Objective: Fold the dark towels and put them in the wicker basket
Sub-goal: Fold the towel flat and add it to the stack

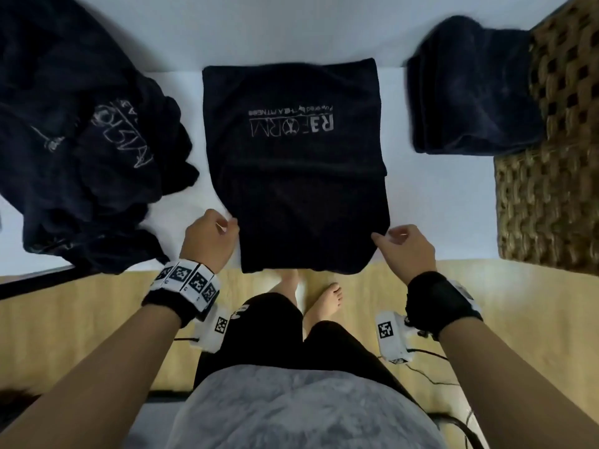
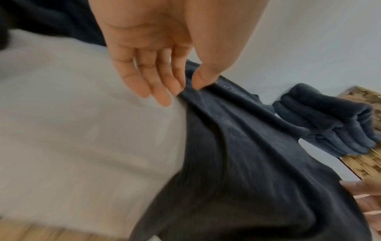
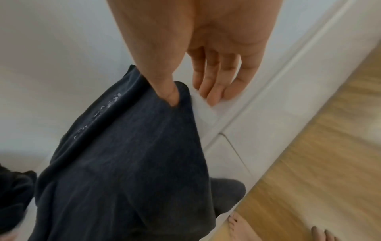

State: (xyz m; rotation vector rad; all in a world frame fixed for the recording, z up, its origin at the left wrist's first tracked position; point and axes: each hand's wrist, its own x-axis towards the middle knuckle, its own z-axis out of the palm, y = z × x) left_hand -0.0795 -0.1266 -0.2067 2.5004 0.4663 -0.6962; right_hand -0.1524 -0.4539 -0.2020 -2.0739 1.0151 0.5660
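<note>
A dark towel with a pale logo lies flat on the white table, its near end drooping over the front edge. My left hand pinches its left edge between thumb and fingertips. My right hand pinches the right edge, thumb pressed into the fabric, the other fingers against the table. A stack of folded dark towels lies on the wicker basket at the right. The towel sags between both hands.
A heap of unfolded dark towels covers the table's left side and overhangs its front edge. Behind the table is a white wall. Below the edge are a wooden floor and my bare feet.
</note>
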